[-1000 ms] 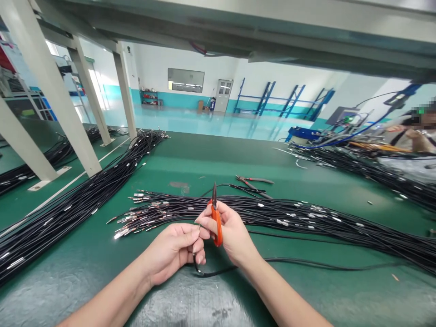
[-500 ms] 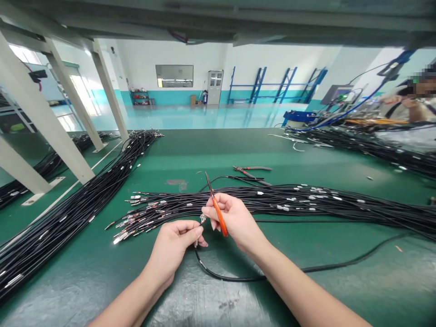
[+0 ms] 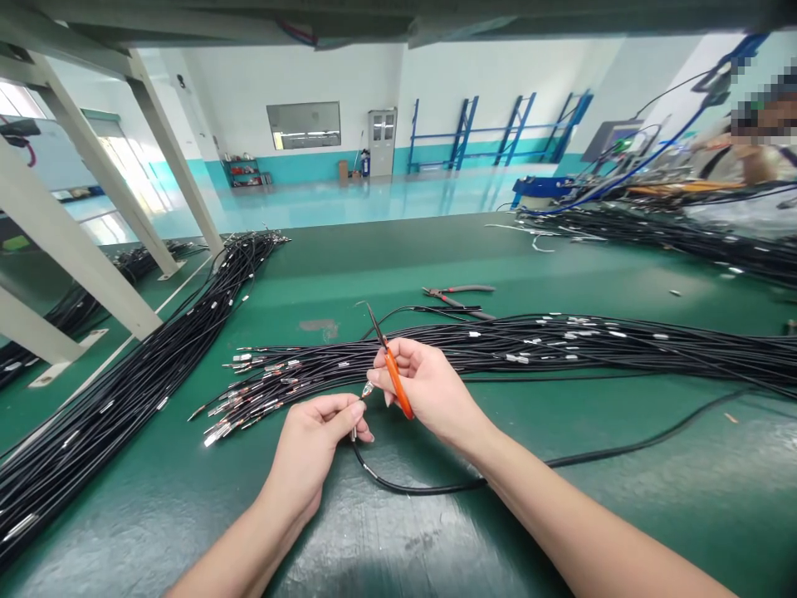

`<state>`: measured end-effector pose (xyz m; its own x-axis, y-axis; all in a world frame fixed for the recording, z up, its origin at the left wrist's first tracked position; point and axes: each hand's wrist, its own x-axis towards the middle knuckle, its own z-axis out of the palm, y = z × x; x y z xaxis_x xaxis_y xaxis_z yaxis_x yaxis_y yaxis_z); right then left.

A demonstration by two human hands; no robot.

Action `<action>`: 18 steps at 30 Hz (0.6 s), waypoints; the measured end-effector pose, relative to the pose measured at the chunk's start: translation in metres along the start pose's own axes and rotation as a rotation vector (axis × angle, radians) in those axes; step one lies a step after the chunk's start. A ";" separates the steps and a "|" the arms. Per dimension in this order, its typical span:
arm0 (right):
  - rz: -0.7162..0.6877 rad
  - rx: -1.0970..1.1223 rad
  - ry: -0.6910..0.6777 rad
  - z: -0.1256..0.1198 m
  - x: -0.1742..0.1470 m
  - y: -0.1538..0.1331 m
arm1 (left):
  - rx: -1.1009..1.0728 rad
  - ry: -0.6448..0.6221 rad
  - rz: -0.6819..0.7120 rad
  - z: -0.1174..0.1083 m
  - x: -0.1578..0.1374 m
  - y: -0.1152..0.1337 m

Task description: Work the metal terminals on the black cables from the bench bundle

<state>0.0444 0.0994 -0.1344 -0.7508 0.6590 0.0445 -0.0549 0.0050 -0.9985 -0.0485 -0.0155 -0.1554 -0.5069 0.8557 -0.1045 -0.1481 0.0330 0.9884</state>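
My left hand point(image 3: 327, 425) is closed, thumb and fingertips pinching a black cable point(image 3: 429, 492) close to its end. Out of this grip the cable loops down and runs off to the right over the green table. A small shiny end piece point(image 3: 367, 389) sticks up between the two hands. My right hand point(image 3: 418, 378) holds a slim orange-handled pointed tool point(image 3: 398, 382), its dark tip angled up and away; its exact kind I cannot make out. Right thumb and fingertips meet at the end piece. Just behind my hands lies a bundle of black cables point(image 3: 429, 353) with silvery ends.
Grey-and-red cutting pliers point(image 3: 457, 297) rest beyond the bundle. Another cable bundle point(image 3: 149, 365) runs along the left beside white metal posts point(image 3: 124, 274). More cables point(image 3: 685, 241) lie at the back right, near a person point(image 3: 756, 149) and some equipment. A shelf point(image 3: 374, 25) hangs overhead.
The whole view has shifted slightly, with things appearing a little higher. Both hands keep their grips; the orange-handled tool leans a bit more to the left.
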 end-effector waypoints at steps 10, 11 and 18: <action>0.026 -0.011 -0.006 0.001 -0.002 -0.001 | -0.035 0.025 -0.022 -0.001 -0.002 0.000; 0.025 -0.013 -0.005 0.001 -0.002 -0.001 | -0.034 0.023 -0.026 -0.001 -0.002 0.000; 0.031 -0.006 -0.015 0.000 -0.002 -0.001 | -0.012 0.016 -0.028 0.000 -0.002 0.000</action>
<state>0.0455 0.0982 -0.1337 -0.7620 0.6475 0.0145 -0.0277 -0.0103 -0.9996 -0.0472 -0.0173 -0.1551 -0.5161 0.8460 -0.1342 -0.1727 0.0508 0.9837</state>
